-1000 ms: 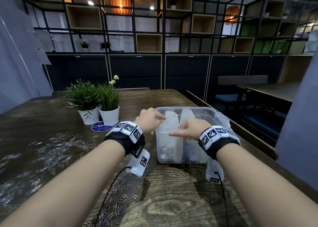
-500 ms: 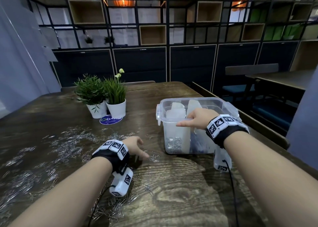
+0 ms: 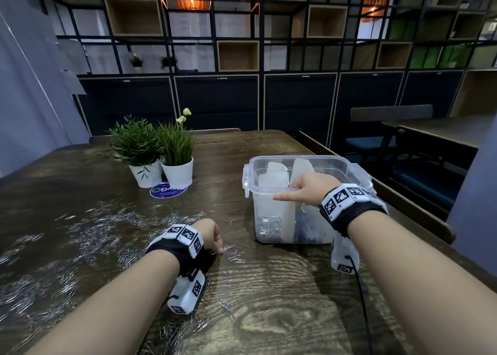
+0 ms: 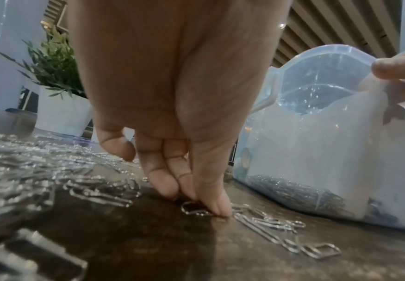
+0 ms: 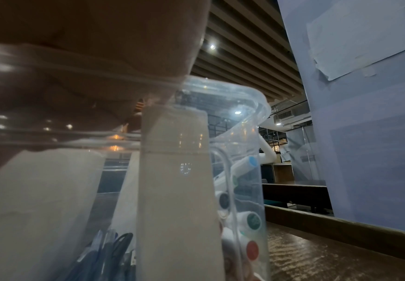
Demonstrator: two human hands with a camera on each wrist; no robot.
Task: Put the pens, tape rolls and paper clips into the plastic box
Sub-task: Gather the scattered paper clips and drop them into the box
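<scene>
The clear plastic box [image 3: 336,162] stands on the wooden table right of centre, split by white dividers [image 3: 273,182]. Its left compartment holds a heap of paper clips [image 3: 269,225]; pens with coloured caps [image 5: 251,220] lie in the right one. My right hand [image 3: 295,190] grips the near rim, thumb along the outside and fingers over the edge. My left hand [image 3: 222,250] is down on the table left of the box. In the left wrist view its fingertips [image 4: 216,206] pinch one end of a paper clip [image 4: 191,209] lying on the wood. More loose clips [image 3: 238,256] lie beside it.
Several paper clips [image 3: 102,236] are strewn over the left half of the table and by my left forearm. Two potted plants [image 3: 161,153] and a blue round sticker [image 3: 168,190] sit behind them. The table's right edge [image 3: 419,214] runs just past the box.
My left hand left the box rim, dropped to the table left of the box and closed its fingertips on a paper clip. My right hand stayed on the rim.
</scene>
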